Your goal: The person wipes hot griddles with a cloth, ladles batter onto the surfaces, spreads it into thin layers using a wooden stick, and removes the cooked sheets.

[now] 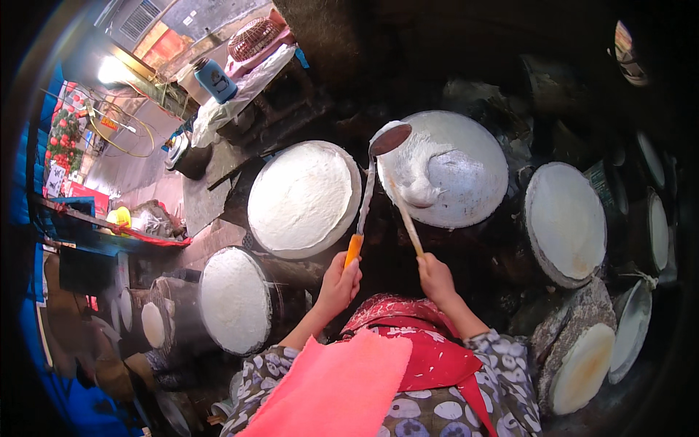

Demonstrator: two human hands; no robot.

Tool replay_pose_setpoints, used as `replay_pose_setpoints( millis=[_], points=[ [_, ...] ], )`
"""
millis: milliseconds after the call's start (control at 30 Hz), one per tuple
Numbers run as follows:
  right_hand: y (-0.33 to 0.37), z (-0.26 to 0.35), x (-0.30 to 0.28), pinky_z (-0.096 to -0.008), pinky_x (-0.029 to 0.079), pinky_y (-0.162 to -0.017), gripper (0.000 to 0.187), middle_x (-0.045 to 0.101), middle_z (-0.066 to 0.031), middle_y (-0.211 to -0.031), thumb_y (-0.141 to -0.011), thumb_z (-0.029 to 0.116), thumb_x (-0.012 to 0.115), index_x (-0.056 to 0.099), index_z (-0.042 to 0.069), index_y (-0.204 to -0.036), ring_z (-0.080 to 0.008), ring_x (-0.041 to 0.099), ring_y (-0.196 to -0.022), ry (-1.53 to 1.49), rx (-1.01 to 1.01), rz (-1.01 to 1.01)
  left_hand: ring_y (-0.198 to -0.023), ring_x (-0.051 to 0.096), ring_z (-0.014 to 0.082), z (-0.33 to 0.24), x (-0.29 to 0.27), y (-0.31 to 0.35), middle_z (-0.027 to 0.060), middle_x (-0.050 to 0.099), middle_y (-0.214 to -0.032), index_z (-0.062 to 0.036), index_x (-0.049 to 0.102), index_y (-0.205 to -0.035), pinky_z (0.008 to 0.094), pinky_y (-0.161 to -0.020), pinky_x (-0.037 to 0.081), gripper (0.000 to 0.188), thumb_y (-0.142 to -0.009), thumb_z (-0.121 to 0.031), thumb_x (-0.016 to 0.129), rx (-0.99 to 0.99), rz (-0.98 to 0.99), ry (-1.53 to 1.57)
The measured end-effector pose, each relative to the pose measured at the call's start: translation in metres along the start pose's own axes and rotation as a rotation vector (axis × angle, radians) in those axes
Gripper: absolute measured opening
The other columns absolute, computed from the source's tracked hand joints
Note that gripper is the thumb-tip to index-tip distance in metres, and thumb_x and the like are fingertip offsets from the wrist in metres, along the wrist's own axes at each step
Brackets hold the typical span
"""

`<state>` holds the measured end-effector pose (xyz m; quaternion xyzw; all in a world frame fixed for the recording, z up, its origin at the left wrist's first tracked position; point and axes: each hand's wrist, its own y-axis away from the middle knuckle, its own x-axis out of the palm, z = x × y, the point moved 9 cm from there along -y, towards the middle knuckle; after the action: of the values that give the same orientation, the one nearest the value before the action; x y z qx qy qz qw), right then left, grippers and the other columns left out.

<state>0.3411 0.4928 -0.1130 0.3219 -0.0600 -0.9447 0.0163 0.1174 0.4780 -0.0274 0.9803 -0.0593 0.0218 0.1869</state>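
Observation:
My left hand (338,282) is closed around the orange handle of a long ladle (390,139). The ladle's reddish-brown bowl is over the left rim of a round griddle (477,191). My right hand (435,280) grips a thin wooden stick (408,223), whose far end reaches into white batter (418,188) on that griddle. The batter is spread over the griddle's left and upper part, with a thick lump near the stick; a greyish patch of surface shows at the middle. Left of the ladle is another round griddle (304,198), covered with a white layer.
More white-covered round griddles stand at the near left (234,301), the right (566,222) and the lower right (582,369). A blue canister (215,80) and a pink fan (255,40) sit on a ledge at the far left. A lidded pot (188,155) stands below them.

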Motion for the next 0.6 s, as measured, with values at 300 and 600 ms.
replay_pose_setpoints(
  millis=[300,600],
  points=[
    [0.083,-0.053,-0.029,-0.0333,0.040,-0.046,0.023,0.051,-0.0069,-0.056,-0.097,0.018,0.046,0.061,0.002,-0.091,-0.0170,0.052,-0.048,-0.228,0.175,-0.305,-0.042,0.040,0.0078,0.004,-0.030,0.012,0.0010,0.044,-0.067,-0.0064,0.045,-0.111,0.0206,-0.035,0.031,0.029,-0.102,-0.033,0.042,-0.040,0.062,0.105],
    [0.073,-0.081,-0.042,-0.0423,0.047,-0.060,0.024,0.060,-0.0189,-0.069,-0.095,0.020,0.047,0.063,0.002,-0.091,-0.0335,0.062,-0.065,-0.181,0.289,-0.314,-0.041,0.040,0.0077,0.001,-0.024,0.000,0.0003,0.043,-0.065,-0.0060,0.044,-0.109,0.0213,-0.037,0.032,0.028,-0.100,-0.032,0.047,-0.058,0.111,0.127]
  ],
)
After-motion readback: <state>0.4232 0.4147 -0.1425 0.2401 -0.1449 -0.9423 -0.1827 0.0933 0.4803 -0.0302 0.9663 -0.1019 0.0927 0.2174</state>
